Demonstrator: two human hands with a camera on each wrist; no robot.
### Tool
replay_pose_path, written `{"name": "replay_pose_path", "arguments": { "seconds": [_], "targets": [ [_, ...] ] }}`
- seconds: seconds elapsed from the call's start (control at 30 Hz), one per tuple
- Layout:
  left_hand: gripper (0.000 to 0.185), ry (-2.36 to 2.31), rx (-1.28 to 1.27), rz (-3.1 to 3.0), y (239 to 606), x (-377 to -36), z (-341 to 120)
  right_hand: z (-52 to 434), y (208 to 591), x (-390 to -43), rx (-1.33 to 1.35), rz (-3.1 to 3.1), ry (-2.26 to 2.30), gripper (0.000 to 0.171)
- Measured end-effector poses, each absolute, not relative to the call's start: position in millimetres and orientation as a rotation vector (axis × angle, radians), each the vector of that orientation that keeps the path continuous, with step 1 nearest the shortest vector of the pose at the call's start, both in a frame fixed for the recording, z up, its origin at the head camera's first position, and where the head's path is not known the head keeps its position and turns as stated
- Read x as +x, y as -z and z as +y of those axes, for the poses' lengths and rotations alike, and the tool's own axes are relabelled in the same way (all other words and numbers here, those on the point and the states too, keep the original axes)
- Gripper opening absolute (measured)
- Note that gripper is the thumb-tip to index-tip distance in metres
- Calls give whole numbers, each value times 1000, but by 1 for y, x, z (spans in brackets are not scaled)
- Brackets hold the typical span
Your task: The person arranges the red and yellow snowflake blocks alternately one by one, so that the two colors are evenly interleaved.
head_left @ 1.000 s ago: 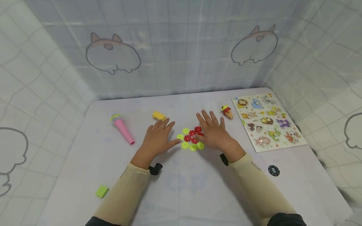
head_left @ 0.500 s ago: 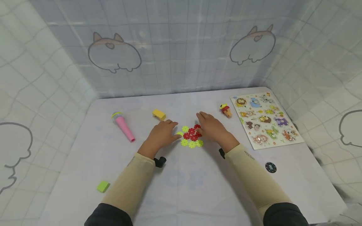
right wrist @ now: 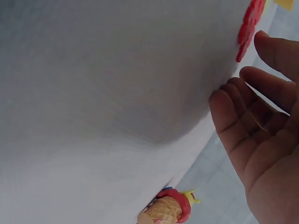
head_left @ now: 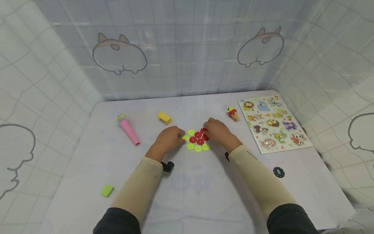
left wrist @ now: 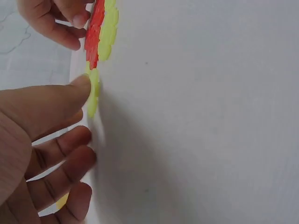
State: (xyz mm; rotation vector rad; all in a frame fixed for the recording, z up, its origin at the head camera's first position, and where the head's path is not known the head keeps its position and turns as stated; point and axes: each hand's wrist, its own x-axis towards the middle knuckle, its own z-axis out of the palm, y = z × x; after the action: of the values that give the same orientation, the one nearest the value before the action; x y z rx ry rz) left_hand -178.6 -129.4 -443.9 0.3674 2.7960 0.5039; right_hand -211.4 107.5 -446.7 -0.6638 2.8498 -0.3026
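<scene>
In the head view, several red snowflake discs [head_left: 200,141] lie grouped on the white table, with yellow-green snowflake discs [head_left: 198,148] along their near and left sides. My left hand [head_left: 169,139] is at the left of the group, fingers bent loosely. Its thumb [left wrist: 80,88] overlaps a yellow-green disc [left wrist: 93,100] in the left wrist view; whether it touches is unclear. My right hand [head_left: 218,131] is at the right, beside the red discs [right wrist: 250,28], its thumb and bent fingers apart in the right wrist view. Neither hand visibly grips anything.
Left of the hands lie a pink toy microphone [head_left: 128,131], a yellow block [head_left: 164,118] and a green block [head_left: 107,190]. To the right are an ice-cream-cone toy [head_left: 233,114], an animal puzzle board [head_left: 273,123] and a black chip marked 100 [head_left: 279,172].
Both hands have gone from spread fingers above the discs to bent fingers at the group's left and right sides. The discs keep much the same arrangement.
</scene>
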Motion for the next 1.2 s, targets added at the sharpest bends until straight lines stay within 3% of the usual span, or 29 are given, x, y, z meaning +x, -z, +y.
{"name": "replay_pose_path", "arguments": {
  "seconds": [0.3,1.2],
  "targets": [
    [36,-614,360,2862,461,-180,-136,103,447,-214,-599,2883,292,32],
    [32,-706,251,2892,463,-169,-129,89,446,-213,-381,2811,293,27]
  ]
}}
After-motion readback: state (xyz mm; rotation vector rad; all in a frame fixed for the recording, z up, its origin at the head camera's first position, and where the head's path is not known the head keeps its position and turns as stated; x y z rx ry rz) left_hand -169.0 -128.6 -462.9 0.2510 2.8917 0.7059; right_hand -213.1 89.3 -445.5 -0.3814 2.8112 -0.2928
